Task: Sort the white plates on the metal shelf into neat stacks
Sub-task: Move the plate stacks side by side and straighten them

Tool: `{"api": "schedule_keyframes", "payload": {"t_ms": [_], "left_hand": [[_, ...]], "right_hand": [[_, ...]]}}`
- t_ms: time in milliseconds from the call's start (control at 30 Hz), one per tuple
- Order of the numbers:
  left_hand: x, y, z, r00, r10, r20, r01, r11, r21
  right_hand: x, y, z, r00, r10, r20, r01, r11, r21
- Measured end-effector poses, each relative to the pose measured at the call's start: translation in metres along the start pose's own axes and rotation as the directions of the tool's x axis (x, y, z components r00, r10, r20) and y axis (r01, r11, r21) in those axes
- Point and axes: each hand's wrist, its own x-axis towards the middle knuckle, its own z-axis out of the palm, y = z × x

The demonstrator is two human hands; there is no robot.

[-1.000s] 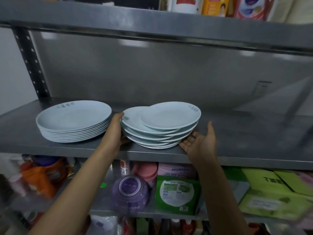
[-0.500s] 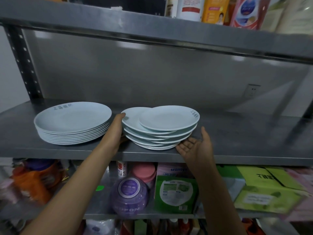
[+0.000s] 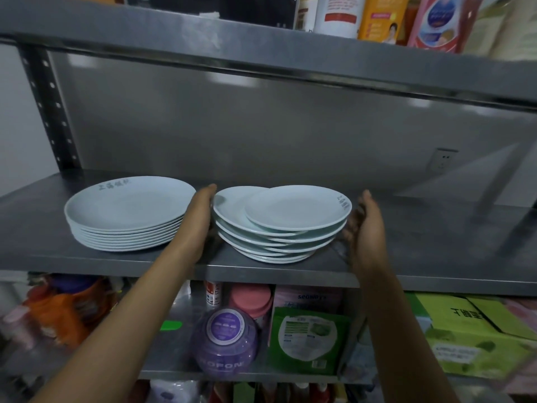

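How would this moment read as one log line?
left hand: flat against uneven white plate stack | right hand: open beside it | metal shelf

2 stacks of white plates (image 3: 281, 225); 2 hands (image 3: 197, 216); 1 metal shelf (image 3: 436, 257).

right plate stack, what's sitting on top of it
A smaller white plate lies on top of the uneven right stack, shifted right. It covers much of the plate beneath, so only that plate's left part shows.
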Motion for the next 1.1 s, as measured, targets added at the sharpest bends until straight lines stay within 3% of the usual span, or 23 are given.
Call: {"api": "schedule_keyframes", "payload": {"t_ms": [133, 300, 500, 700, 867, 1100], "left_hand": [[0.009, 0.002, 0.002, 0.995, 0.094, 0.024, -0.093, 0.995, -0.037], [0.012, -0.005, 0.005, 0.988, 0.136, 0.074, -0.135, 0.991, -0.024], [0.018, -0.015, 0.009, 0.987, 0.16, 0.022, -0.155, 0.975, -0.157], [0.026, -0.02, 0.013, 0.982, 0.191, 0.012, -0.185, 0.963, -0.194], [0.031, -0.022, 0.014, 0.974, 0.224, 0.019, -0.217, 0.958, -0.186], [0.037, -0.03, 0.013, 0.974, 0.225, 0.018, -0.218, 0.959, -0.179]], "right_hand": [[0.009, -0.013, 0.01, 0.992, -0.083, 0.091, 0.084, 0.996, -0.007], [0.016, -0.006, 0.019, 0.968, -0.062, 0.245, 0.055, 0.998, 0.036], [0.029, 0.005, 0.021, 0.961, -0.143, 0.237, 0.097, 0.975, 0.198], [0.045, 0.021, 0.019, 0.948, -0.235, 0.216, 0.183, 0.954, 0.238], [0.051, 0.025, 0.016, 0.918, -0.334, 0.215, 0.312, 0.941, 0.131], [0.053, 0.025, 0.016, 0.887, -0.391, 0.247, 0.388, 0.92, 0.062]]}}
